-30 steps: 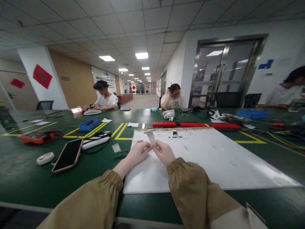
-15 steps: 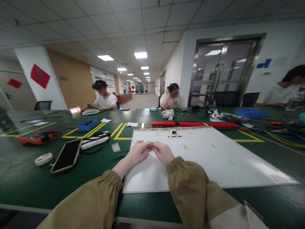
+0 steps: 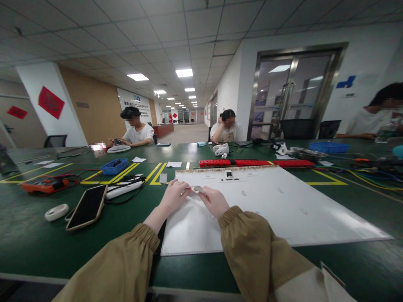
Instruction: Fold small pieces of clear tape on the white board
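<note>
My left hand [image 3: 174,196] and my right hand [image 3: 215,202] meet over the left part of a white board [image 3: 258,214]. The fingers of both are closed in a pinch on a small, thin, pale grey piece [image 3: 197,189]. Fingers cover part of it, and its exact kind cannot be made out. Just beyond my left knuckles shows a small pale rectangular piece [image 3: 163,178]; whether it touches the hand is unclear. Small dark parts [image 3: 229,179] and several clear bits lie on the board.
Left of the board are a phone [image 3: 88,206], a white ring [image 3: 56,212], an orange meter [image 3: 45,183] and a blue tray [image 3: 114,167]. Red strips [image 3: 273,163] line the board's far edge. People sit across the green table [image 3: 126,247] and at its right.
My left fingers have opened out slightly and more of the grey piece shows. The pale rectangular piece has shifted from beside my left wrist to beyond my knuckles.
</note>
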`<state>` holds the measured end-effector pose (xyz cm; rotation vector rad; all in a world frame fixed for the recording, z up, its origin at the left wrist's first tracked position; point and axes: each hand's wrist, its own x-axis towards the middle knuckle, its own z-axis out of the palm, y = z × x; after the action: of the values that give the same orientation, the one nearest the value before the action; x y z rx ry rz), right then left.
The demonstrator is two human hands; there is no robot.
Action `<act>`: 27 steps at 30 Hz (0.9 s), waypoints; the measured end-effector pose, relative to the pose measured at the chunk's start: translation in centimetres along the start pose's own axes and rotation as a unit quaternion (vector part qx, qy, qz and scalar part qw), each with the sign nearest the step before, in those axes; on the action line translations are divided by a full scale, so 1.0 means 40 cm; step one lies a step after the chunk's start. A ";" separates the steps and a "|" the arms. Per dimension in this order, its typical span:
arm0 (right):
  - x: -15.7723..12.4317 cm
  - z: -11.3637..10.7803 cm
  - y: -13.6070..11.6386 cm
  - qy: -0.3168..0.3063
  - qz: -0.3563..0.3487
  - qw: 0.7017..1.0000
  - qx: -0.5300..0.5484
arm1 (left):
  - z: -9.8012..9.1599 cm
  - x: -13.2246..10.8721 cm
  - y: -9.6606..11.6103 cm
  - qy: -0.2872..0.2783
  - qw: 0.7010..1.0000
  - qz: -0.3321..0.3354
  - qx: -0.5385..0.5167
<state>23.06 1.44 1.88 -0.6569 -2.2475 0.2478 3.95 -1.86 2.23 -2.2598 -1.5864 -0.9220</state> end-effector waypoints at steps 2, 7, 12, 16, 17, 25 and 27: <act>0.000 0.001 0.001 -0.001 -0.005 1.000 0.003 | 0.002 0.000 0.000 0.004 1.000 0.000 0.001; 0.001 0.009 0.012 0.020 0.000 0.999 0.031 | 0.004 0.001 0.010 0.005 1.000 0.012 -0.012; 0.003 0.018 0.025 0.057 0.098 0.984 0.139 | -0.004 -0.002 0.031 0.005 0.999 0.033 -0.036; 0.008 0.022 0.030 0.077 0.176 0.959 0.207 | -0.010 -0.003 0.048 0.014 0.998 0.036 -0.050; 0.010 0.022 0.031 0.083 0.185 0.954 0.220 | -0.011 -0.002 0.051 0.019 0.998 0.037 -0.054; 0.021 0.022 0.037 0.121 0.230 0.919 0.296 | -0.012 -0.002 0.049 0.004 0.996 0.066 -0.064; 0.021 0.023 0.039 0.125 0.229 0.917 0.302 | -0.012 -0.003 0.050 -0.001 0.995 0.068 -0.066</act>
<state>22.49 3.23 1.20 -0.8030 -1.6133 0.9878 5.55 -2.98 2.86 -2.4236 -1.3901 -1.0166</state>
